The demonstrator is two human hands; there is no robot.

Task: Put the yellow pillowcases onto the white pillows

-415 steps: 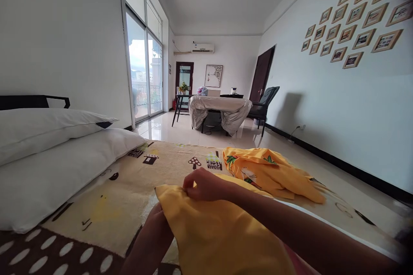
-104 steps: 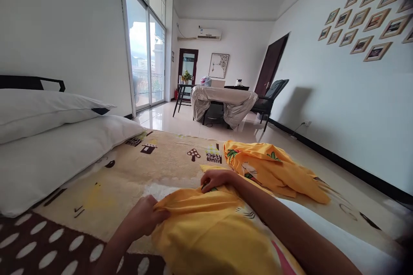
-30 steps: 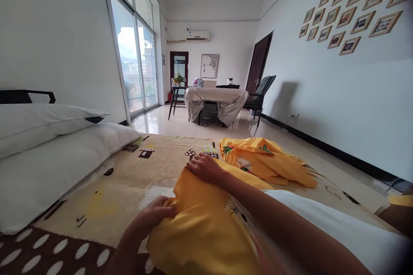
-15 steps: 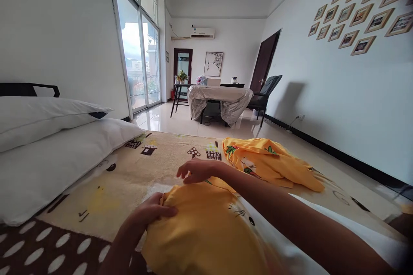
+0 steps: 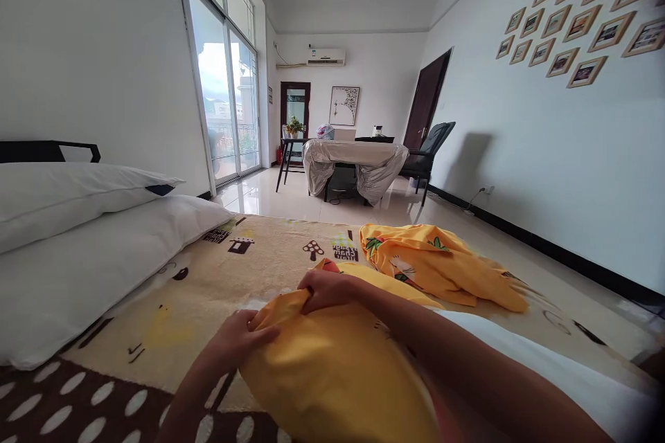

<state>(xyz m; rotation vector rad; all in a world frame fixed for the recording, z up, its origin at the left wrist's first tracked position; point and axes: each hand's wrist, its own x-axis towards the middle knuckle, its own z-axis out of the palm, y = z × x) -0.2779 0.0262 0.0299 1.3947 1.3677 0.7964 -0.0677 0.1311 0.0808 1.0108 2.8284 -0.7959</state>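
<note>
- A beige blanket [image 5: 270,249], printed with brown pictures, is spread across the foreground; a brown part with white spots is seen at the lower left.
- A tall glass door [image 5: 221,104] is set beyond the blanket, on the left.
- A table [image 5: 358,154], draped with a pale cover, is placed near the middle of the room.
- A black chair [image 5: 439,140] is placed just beside the table, on its right.
- Two white pillows [image 5: 119,263] are stacked at the left, the upper one partly on the lower.
- A white thing [image 5: 524,353] is partly hidden by the right arm; what it is cannot be told.
- The yellow cloth [image 5: 332,370] is located at the front middle, over the blanket, and its upper edge is raised by both hands.
- An orange cloth [image 5: 441,266], printed with green leaves, is left crumpled beyond the right arm.
- Many small frames [image 5: 580,22] are hung in slanted rows on the right wall.
- By the right hand [image 5: 327,288], the edge of the yellow cloth is gripped with bent fingers; the thumb's position cannot be told.
- By the left hand [image 5: 242,339], the corner nearest the pillows is pinched, the thumb being laid on top.
</note>
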